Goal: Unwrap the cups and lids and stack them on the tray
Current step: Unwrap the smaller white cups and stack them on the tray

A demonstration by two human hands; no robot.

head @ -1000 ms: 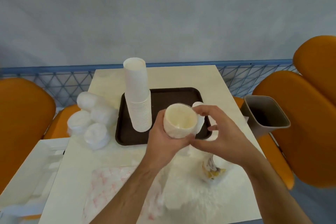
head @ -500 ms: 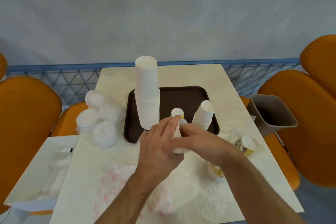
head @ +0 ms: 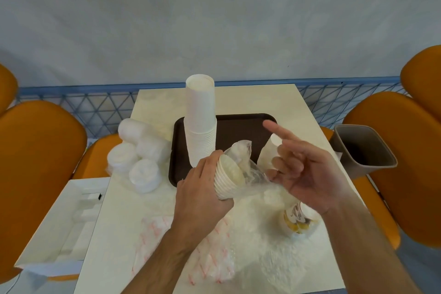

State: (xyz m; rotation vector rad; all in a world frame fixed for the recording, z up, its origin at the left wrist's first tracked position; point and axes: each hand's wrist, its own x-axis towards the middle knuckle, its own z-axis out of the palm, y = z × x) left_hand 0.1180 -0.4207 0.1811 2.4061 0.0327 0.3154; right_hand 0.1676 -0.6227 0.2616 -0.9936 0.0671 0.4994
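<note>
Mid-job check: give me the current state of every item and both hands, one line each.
left hand: grips the small cup stack.
small cup stack: tilted on its side, clear plastic wrap partly pulled off.
right hand: pinches the wrap, index finger raised.
tall cup stack: upright on the tray, unwrapped.
short cup stack: on the tray, upside down.
lid sleeves: wrapped, left of the tray.
bin: open, beside the table.

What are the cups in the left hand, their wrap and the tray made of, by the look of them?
Cups gripped by the left hand: likely paper, matte off-white, with thin rolled rims.
Wrap: thin clear plastic film, glossy and crinkled; the right hand appears to pinch it.
Tray: probably hard plastic, dark brown with a dull sheen and a moulded raised rim.
</note>
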